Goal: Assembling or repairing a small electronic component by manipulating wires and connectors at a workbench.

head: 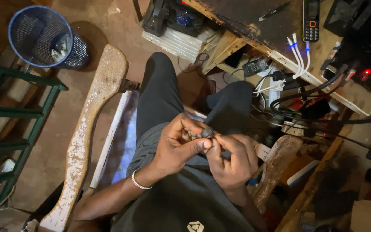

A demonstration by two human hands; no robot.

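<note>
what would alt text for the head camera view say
Seen from above, a seated person's left hand and right hand pinch a small dark part together over their lap. A blue mesh bin stands on the floor, and a cluttered wooden bench holds cables and a phone.

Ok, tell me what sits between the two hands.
In the head view, a small dark rounded part is pinched between the fingertips of the left hand and the right hand, held over the lap. Its exact kind is too small to tell.
</note>
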